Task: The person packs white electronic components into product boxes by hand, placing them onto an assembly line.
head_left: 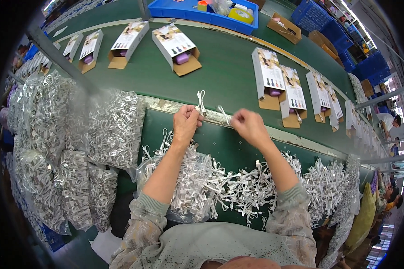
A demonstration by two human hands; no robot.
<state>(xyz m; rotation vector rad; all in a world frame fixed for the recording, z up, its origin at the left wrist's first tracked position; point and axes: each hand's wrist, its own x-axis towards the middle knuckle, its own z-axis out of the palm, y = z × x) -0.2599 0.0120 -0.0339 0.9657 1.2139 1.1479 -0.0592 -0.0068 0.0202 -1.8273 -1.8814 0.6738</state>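
Observation:
My left hand is closed on a short white charging cable, folded into a bundle that stands up from the fingertips over the belt's near edge. To its right, my right hand pinches another white cable, somewhat smeared by motion. The hands are apart from each other. Below my forearms lies a heap of loose white cables. Part of the heap sits in an opened clear plastic bag under my left forearm.
Beyond my hands runs a green conveyor belt. Open-ended printed boxes with purple items inside, such as one box, lie along it. Bags of cables are stacked at left. A blue tray stands at the far side; a metal post slants at left.

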